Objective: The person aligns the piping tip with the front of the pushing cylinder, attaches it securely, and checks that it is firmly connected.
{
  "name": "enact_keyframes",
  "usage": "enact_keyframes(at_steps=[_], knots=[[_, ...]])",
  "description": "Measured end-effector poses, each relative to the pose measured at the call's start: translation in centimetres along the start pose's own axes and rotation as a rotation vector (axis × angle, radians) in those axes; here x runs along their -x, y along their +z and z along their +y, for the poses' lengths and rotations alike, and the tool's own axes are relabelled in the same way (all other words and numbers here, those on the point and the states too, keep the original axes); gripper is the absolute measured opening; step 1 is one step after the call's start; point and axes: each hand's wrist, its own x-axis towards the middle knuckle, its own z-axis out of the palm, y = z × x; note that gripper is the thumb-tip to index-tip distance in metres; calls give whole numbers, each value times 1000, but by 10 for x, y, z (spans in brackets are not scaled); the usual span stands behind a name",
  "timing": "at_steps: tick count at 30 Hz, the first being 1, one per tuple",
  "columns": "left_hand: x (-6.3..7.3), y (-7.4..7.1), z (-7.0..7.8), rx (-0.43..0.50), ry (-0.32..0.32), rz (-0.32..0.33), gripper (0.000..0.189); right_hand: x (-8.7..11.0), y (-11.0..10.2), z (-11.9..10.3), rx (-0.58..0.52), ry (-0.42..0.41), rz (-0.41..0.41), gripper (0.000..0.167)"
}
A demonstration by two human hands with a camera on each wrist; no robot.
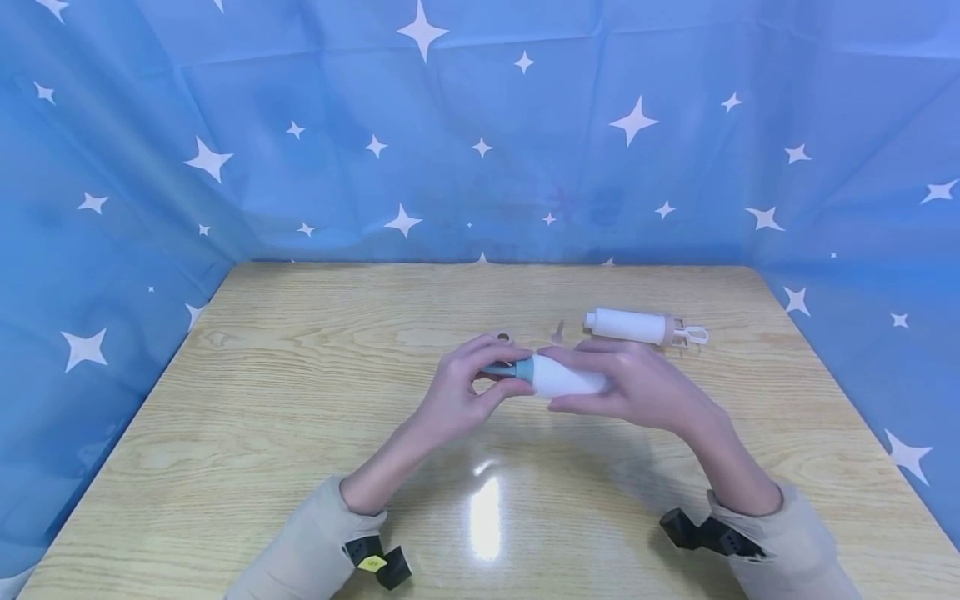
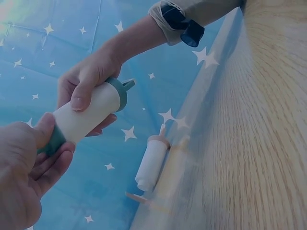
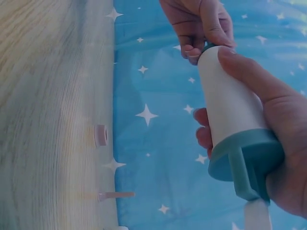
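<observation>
Both of my hands hold a white icing syringe (image 1: 566, 379) with teal ends, lifted over the table. My right hand (image 1: 648, 383) wraps its fingers and thumb round the white barrel (image 3: 230, 91). At the other end, my left hand (image 1: 468, 379) pinches the teal collar (image 2: 55, 141) between thumb and fingers, and a slim teal tip points out to the left. The right wrist view shows the teal end cap (image 3: 247, 148) with its brackets beside the right palm, and a white plunger piece (image 3: 257, 214) sticks out past it.
A second white icing syringe (image 1: 628, 325) with beige fittings lies behind my right hand. Near it are a small beige nozzle (image 1: 558, 333) and a beige ring (image 1: 503, 337). A blue star-patterned cloth (image 1: 480, 183) hangs along the wooden table's (image 1: 337, 333) back and sides.
</observation>
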Motion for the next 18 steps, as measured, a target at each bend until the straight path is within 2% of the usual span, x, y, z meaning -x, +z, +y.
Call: enact_keyframes(at_steps=[7,13,18], knots=[[0,0,2,-19,10,-12,34,0,2,3,-79,10,-21,53],[0,1,1,-46,43,-12,33,0,2,4,-141,21,-47,51],[-1,0,2,-51,41,-6,33,0,2,3,-119,46,-34,52]])
